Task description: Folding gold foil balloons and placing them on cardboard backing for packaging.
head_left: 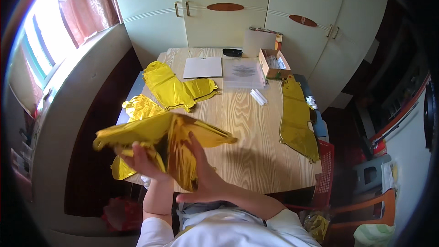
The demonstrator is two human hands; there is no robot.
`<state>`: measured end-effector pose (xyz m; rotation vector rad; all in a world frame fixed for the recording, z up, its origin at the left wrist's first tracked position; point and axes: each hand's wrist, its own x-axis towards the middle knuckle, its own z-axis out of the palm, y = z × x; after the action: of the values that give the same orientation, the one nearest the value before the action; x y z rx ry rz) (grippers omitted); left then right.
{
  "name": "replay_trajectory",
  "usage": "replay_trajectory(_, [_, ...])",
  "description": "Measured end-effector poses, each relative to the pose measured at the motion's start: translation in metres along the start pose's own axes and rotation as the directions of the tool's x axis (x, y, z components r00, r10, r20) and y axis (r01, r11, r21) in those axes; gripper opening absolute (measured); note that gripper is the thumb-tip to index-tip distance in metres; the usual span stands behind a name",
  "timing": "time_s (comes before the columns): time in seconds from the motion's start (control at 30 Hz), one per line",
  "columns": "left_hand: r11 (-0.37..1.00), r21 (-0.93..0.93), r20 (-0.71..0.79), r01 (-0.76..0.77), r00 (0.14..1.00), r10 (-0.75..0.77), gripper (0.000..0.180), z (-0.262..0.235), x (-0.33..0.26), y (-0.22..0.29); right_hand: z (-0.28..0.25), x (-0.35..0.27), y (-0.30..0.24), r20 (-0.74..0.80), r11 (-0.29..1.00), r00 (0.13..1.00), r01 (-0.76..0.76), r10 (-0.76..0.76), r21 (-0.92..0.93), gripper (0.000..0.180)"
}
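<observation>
Just above the near left of the table, a folded gold foil balloon (183,144) hangs up off the surface, slightly blurred. My left hand (142,162) is closed on its lower left side, the fingers partly hidden by the foil. My right hand (204,169) lies against its right side, fingers stretched out and thumb spread away. Behind it, a crumpled gold foil piece (141,106) and a flat gold foil balloon (176,89) rest at the table's left. Another flat gold foil balloon (296,121) lies along the right edge.
On the wooden table (247,123) are white sticks (259,97), a clear sheet (244,73), a white board (202,67), a black case (232,52) and an open box (274,64). Cabinets (228,23) stand behind. An orange chair (366,210) is at the right.
</observation>
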<state>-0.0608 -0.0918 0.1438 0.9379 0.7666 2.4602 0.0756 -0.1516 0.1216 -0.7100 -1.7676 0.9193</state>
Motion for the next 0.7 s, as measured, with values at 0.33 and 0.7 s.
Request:
replay_trajectory(0.33, [0.779,0.076,0.793,-0.623,0.511,0.331,0.014,0.126,0.0,0.039,-0.03,-0.018,-0.036,-0.226,0.95,0.924,-0.308,0.31,0.044,0.034])
replay_trajectory(0.7, [0.576,0.338,0.856,-0.744,-0.011,-0.517,0.066,0.084,-0.09,-0.173,-0.149,-0.131,0.123,-0.418,0.772,0.711,-0.635,0.566,-0.035,0.016])
